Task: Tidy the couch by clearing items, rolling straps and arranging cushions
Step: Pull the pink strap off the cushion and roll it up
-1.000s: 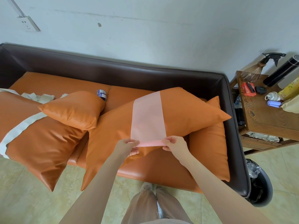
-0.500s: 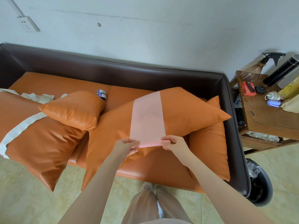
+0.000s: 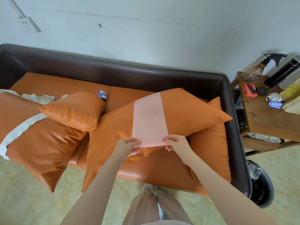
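A wide pink strap lies flat across a large orange cushion on the couch. Its near end is rolled into a thin pink roll. My left hand pinches the roll's left end and my right hand pinches its right end. A small orange cushion sits to the left, on another large orange cushion crossed by a white strap. More white strap lies bunched behind it. A small blue-and-white can rests on the seat.
Another orange cushion lies under the big one at the couch's right end. A wooden side table with bottles and small items stands to the right. A black bin sits on the tiled floor below it.
Both hands have crept a little further up the cushion, turning the rolled pink end over, so the flat part of the strap is slightly shorter.
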